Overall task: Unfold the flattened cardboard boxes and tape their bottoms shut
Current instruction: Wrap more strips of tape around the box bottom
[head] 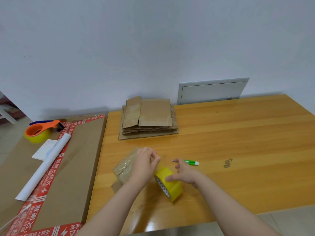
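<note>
A stack of flattened cardboard boxes (148,119) lies at the far edge of the wooden table (238,133). Close to me a small cardboard box (123,168), wrapped in clear tape, rests on the table under my left forearm. My left hand (144,165) pinches the loose end of the tape above that box. A yellow tape roll (169,183) stands on its edge just right of the box. My right hand (185,173) rests its thumb and fingers on the roll's top. A green utility knife (190,162) lies beyond my right hand.
A large flat carton (76,159) with red printed tape lies along the table's left side. On it are an orange tape dispenser (40,131) with a yellow roll, a white paper roll (46,165) and a small white card (44,149). A dark scuff (227,163) marks the table.
</note>
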